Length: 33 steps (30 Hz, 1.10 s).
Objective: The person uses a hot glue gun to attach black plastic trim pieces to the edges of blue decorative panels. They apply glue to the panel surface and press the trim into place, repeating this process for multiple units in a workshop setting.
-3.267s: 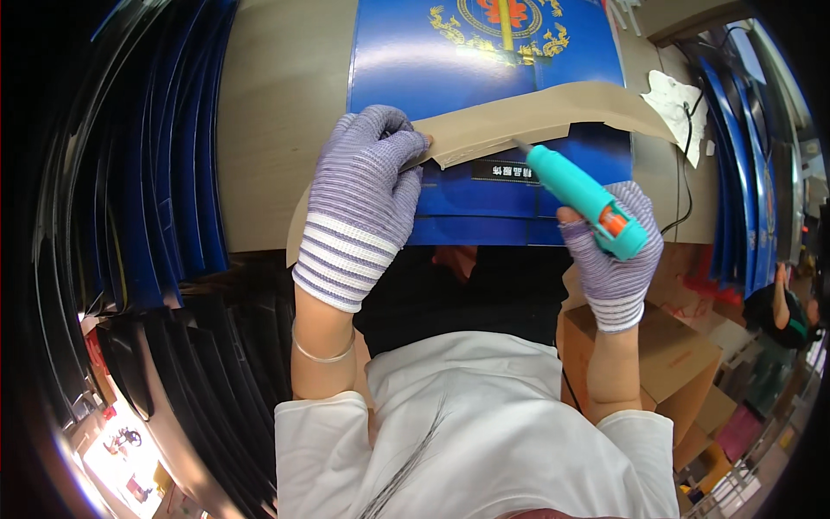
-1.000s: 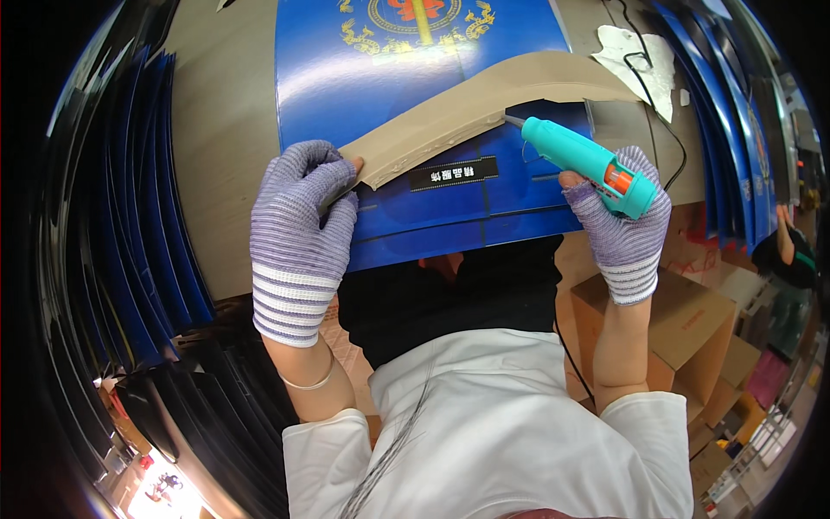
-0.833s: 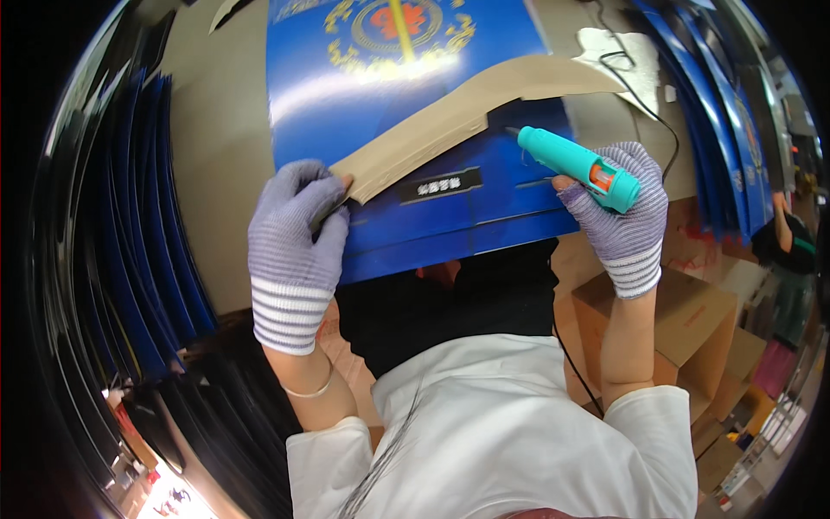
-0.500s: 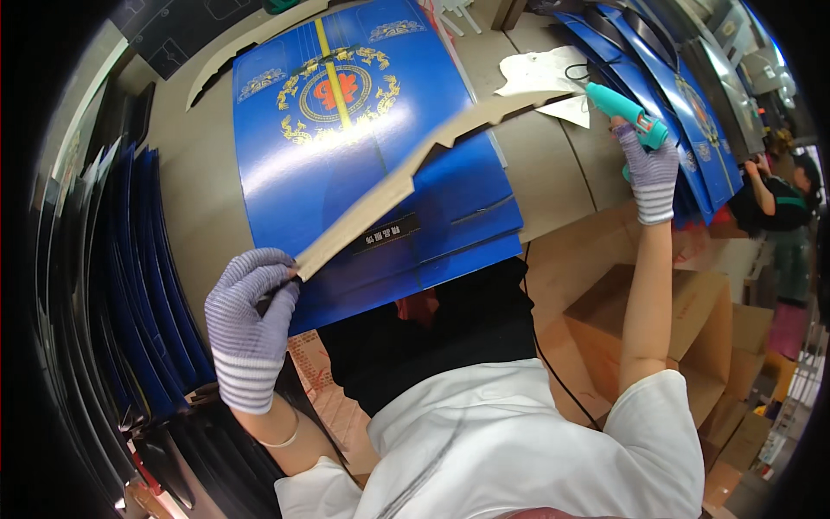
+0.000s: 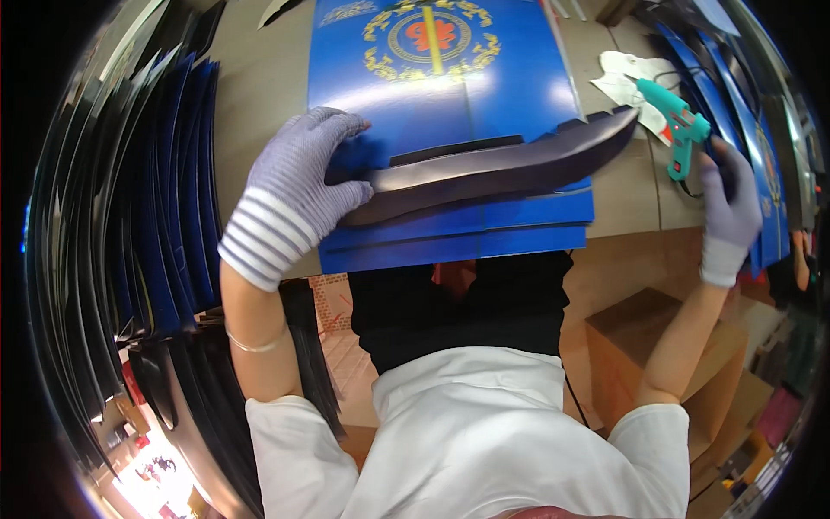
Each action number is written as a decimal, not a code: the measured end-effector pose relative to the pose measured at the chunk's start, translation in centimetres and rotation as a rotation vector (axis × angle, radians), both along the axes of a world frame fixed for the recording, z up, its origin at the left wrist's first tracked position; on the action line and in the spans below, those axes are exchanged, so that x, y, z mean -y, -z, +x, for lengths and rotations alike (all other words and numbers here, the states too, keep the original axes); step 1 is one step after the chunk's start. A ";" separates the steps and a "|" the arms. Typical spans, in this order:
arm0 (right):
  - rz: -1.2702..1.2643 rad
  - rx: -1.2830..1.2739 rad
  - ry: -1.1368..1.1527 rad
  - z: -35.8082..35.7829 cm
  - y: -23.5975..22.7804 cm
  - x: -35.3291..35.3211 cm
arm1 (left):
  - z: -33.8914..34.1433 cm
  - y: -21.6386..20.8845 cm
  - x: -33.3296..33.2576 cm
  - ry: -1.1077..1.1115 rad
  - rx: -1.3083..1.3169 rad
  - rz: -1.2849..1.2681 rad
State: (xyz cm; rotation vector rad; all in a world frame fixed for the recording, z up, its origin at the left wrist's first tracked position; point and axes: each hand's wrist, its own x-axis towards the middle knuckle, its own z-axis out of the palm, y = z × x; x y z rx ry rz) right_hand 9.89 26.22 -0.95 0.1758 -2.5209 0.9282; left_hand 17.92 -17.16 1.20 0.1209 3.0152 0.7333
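My left hand (image 5: 303,186), in a striped grey-purple knitted glove, grips the left end of a long curved strip (image 5: 501,169) with a dark glossy face and a notched edge. The thumb lies on its near side; the fingers reach over beyond it, and part of that end is hidden. Under the strip lies a stack of blue printed board panels (image 5: 432,104) with gold and red ornament. A teal glue gun (image 5: 679,121) rests on the table at the right. Beside its rear end, my gloved right hand (image 5: 731,212) is open, with thumb and fingers apart and nothing visible in it.
White scrap sheets (image 5: 618,78) lie behind the glue gun on the grey table (image 5: 259,86). More blue panels (image 5: 722,82) lean at the far right. Dark and blue boards (image 5: 177,199) stand packed at the left. Below the table's right side sits a cardboard box (image 5: 648,337).
The strip has swung level and now shows its dark face instead of its pale one. My right hand has let go of the glue gun and drawn back; the whole view has shifted.
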 end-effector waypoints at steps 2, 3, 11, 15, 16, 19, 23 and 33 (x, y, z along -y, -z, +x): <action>0.051 -0.082 -0.219 2.1 -1.4 1.9 | 0.8 0.4 -0.3 -0.009 -0.207 -0.148; 0.137 -0.114 -0.390 2.5 -1.4 3.6 | 2.0 0.5 -0.4 -0.054 -0.213 -0.127; 0.563 -0.143 -0.757 0.6 1.4 12.0 | 3.7 5.0 -1.1 0.042 -0.314 0.083; 0.616 -0.218 -0.774 0.9 1.3 12.4 | 3.7 4.7 -1.1 0.148 -0.414 0.062; 0.669 -0.235 -0.783 1.2 1.1 12.4 | 4.1 4.5 -1.0 0.194 -0.430 0.049; 0.628 -0.251 -0.856 3.0 0.3 11.9 | 5.9 2.8 -2.0 0.235 -0.402 0.018; 0.623 -0.206 -0.839 5.3 0.3 11.5 | 7.9 3.1 -2.7 0.201 -0.364 -0.031; 0.656 -0.215 -0.823 3.3 1.1 13.5 | 5.7 3.8 -1.4 0.215 -0.263 -0.183</action>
